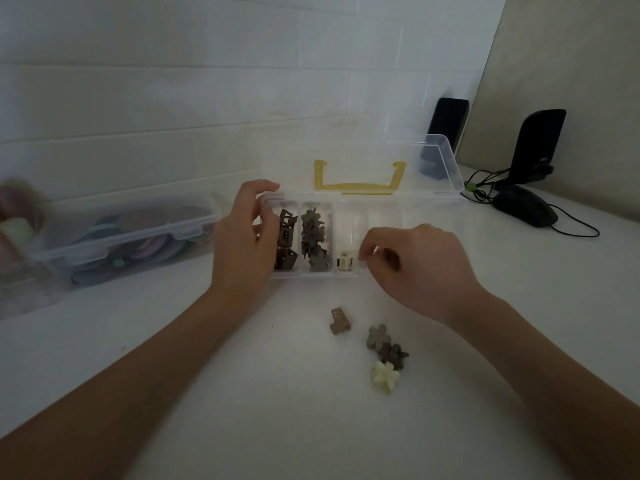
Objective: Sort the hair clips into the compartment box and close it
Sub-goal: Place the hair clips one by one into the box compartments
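Observation:
The clear compartment box (429, 216) stands open on the white table, its lid (440, 157) with the yellow handle upright behind it. My left hand (242, 244) grips the box's left end. The leftmost compartment holds dark brown square clips (286, 237), and the one beside it holds grey-brown flower clips (313, 237). A cream clip (346, 262) sits low in the third compartment. My right hand (415, 268) has curled fingers pinching at that clip's right edge. Loose on the table in front lie a tan clip (340, 321), a brown flower clip (378, 337), a dark flower clip (396, 356) and a cream flower clip (385, 375).
A closed clear box (121, 233) of round coloured items sits at the left by the wall. Two black speakers (536, 147), a black mouse (526, 206) and cables occupy the back right corner. Tiled wall runs close behind the box.

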